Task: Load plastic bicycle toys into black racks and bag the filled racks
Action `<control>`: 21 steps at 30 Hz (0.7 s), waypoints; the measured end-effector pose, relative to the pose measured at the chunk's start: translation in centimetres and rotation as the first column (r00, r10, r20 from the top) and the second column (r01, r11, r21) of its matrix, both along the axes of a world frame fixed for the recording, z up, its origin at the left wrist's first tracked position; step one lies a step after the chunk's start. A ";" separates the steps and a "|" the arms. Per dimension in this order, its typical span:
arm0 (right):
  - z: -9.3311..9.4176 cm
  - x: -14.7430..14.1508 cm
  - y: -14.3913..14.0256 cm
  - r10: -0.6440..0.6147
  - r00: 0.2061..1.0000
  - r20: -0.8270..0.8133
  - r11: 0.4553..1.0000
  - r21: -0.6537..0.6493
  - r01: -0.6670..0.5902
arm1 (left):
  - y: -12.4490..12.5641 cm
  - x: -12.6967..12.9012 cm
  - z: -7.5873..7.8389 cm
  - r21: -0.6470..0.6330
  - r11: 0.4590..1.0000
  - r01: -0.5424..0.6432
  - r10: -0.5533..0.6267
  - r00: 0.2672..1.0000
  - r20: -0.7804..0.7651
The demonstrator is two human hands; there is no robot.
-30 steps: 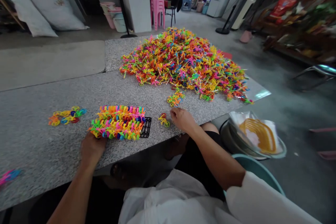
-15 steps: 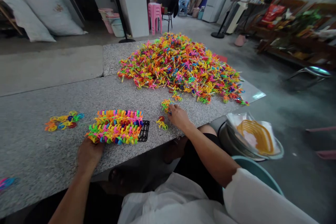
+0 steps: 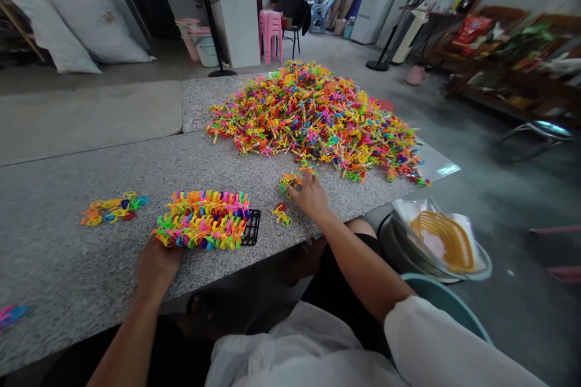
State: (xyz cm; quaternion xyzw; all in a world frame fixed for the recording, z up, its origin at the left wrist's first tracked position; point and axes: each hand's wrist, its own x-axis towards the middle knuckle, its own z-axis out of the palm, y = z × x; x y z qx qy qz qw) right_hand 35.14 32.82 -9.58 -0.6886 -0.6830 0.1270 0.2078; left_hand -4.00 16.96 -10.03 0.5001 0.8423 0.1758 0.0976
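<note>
Speckled stone tabletop (image 3: 91, 242) fills a cluttered workshop, a great heap of bright plastic pieces (image 3: 313, 115) at its far right; nearer, a packed black rack (image 3: 204, 221) lies lengthwise left to right. Left hand (image 3: 157, 263) grips the rack's near-left end; right hand (image 3: 308, 193), fingers loosely spread, touches a small cluster (image 3: 290, 181) just beyond, nearer the heap.

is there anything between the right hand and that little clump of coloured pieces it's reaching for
Nothing visible does. The right hand already has its fingers at the small clump of pieces on the stone table. The loose yellow piece lies beside the hand, on its near left, not in its way.
</note>
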 end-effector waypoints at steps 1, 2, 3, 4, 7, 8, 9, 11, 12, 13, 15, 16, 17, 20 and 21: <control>0.3 -0.5 0.2 0.016 0.999 0.042 0.999 -0.037 -0.015 | 0.0 0.0 -0.1 0.006 1.000 0.001 -0.001 1.000 0.004; 0.7 -1.0 0.4 0.040 0.996 0.082 0.997 -0.075 -0.033 | 0.0 0.0 -0.1 0.015 1.000 0.005 -0.005 1.000 0.007; 1.0 -1.4 0.8 0.067 0.991 0.117 0.993 -0.108 -0.054 | -0.1 0.0 -0.2 0.023 1.000 0.006 -0.006 1.000 0.007; 1.3 -1.8 1.2 0.097 0.985 0.145 0.988 -0.133 -0.078 | -0.1 0.0 -0.2 0.025 1.000 0.004 -0.004 1.000 0.006; 1.7 -2.4 2.4 0.144 0.971 0.193 0.980 -0.165 -0.113 | -0.2 -0.1 -0.3 0.017 1.000 0.011 -0.011 1.000 -0.003; 1.7 -2.5 2.7 0.149 0.968 0.201 0.979 -0.167 -0.116 | -0.2 -0.2 -0.3 0.013 1.000 0.015 -0.015 1.000 -0.006; 1.7 -2.5 2.9 0.151 0.967 0.207 0.979 -0.167 -0.117 | -0.2 -0.2 -0.4 0.009 1.000 0.016 -0.016 1.000 -0.010; 1.8 -2.5 3.2 0.147 0.966 0.213 0.982 -0.146 -0.118 | -0.2 -0.2 -0.5 0.005 1.000 0.003 -0.003 1.000 -0.018; 1.9 -2.5 3.3 0.142 0.968 0.209 0.985 -0.124 -0.117 | -0.2 -0.1 -0.5 0.004 1.000 -0.007 0.007 1.000 -0.016; 2.2 -2.5 3.4 0.134 0.971 0.200 0.989 -0.095 -0.117 | -0.2 -0.1 -0.5 0.006 1.000 -0.013 0.013 1.000 -0.008; 2.9 -2.6 3.9 0.120 0.978 0.169 0.993 -0.031 -0.116 | -0.2 0.1 -0.5 0.010 1.000 -0.014 0.013 1.000 0.011; 3.3 -2.7 4.2 0.122 0.981 0.151 0.992 -0.013 -0.122 | -0.2 0.2 -0.5 0.011 1.000 -0.015 0.014 1.000 0.016; 3.8 -2.9 4.7 0.133 0.982 0.131 0.991 -0.015 -0.132 | -0.2 0.3 -0.5 0.010 1.000 -0.018 0.018 1.000 0.016; 5.0 -3.0 5.8 0.190 0.980 0.063 0.974 -0.137 -0.181 | -0.3 0.5 -0.5 0.011 1.000 -0.023 0.023 1.000 -0.005; 5.2 -2.9 6.1 0.206 0.978 0.032 0.961 -0.198 -0.196 | -0.3 0.5 -0.5 0.013 1.000 -0.017 0.017 1.000 -0.008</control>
